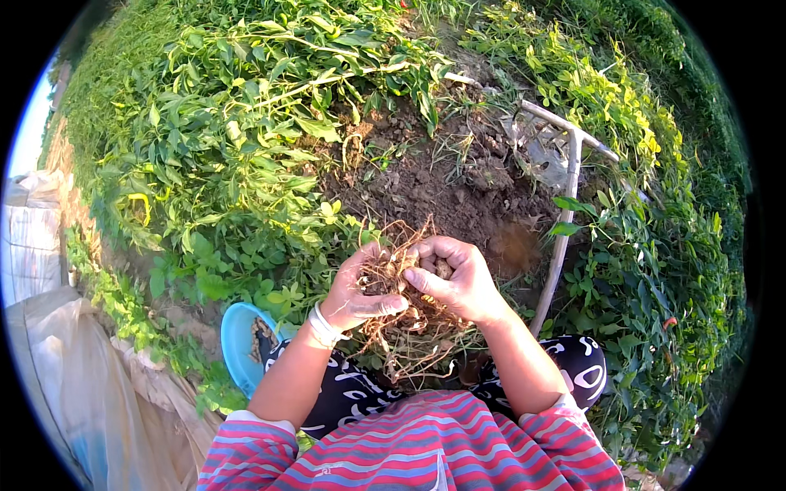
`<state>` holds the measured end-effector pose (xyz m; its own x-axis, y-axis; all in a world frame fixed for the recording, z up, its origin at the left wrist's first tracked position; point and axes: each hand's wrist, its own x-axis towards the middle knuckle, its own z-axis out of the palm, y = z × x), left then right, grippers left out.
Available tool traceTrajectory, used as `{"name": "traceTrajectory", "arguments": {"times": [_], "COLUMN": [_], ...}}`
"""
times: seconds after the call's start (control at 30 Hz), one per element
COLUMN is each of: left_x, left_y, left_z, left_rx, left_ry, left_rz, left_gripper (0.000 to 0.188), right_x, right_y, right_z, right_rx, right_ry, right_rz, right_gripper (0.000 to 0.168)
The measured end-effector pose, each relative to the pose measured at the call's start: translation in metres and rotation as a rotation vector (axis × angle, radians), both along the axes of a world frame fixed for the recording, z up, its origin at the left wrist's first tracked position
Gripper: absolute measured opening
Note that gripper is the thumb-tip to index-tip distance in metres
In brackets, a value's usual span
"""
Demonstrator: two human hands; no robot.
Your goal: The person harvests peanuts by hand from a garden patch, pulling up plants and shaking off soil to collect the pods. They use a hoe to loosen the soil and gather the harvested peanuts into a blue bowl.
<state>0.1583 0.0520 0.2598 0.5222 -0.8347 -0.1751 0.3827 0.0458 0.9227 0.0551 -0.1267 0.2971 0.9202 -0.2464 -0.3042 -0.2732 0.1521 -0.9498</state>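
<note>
My left hand, with a white band at its wrist, grips the root clump of an uprooted peanut plant. Thin brown roots and soil-covered pods stick out around the fingers. On the clump's right side, my right hand has its fingers curled, thumb and forefinger meeting at the roots. A peanut pod shows inside that curled hand. Tangled stems and roots lie below both hands, between my knees; whether they belong to the held plant I cannot tell.
A light blue plastic basin with peanuts stands beside my left knee. Dug soil lies ahead. A wooden-handled rake rests at the right. Pepper plants grow at the left, plastic sheeting beyond.
</note>
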Motion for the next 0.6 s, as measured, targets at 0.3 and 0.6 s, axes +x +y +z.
{"name": "traceTrajectory", "arguments": {"times": [0.3, 0.6], "left_x": [0.028, 0.037], "left_y": [0.049, 0.064], "left_z": [-0.012, -0.024], "left_rx": [-0.062, -0.351], "left_ry": [0.319, 0.497], "left_rz": [0.191, 0.211], "left_gripper": [0.077, 0.076], "right_x": [-0.003, 0.000], "right_y": [-0.028, -0.006], "right_z": [-0.026, -0.043], "right_rx": [-0.049, -0.289], "right_ry": [0.017, -0.011], "right_rz": [0.128, 0.087], "right_gripper": [0.011, 0.019]}}
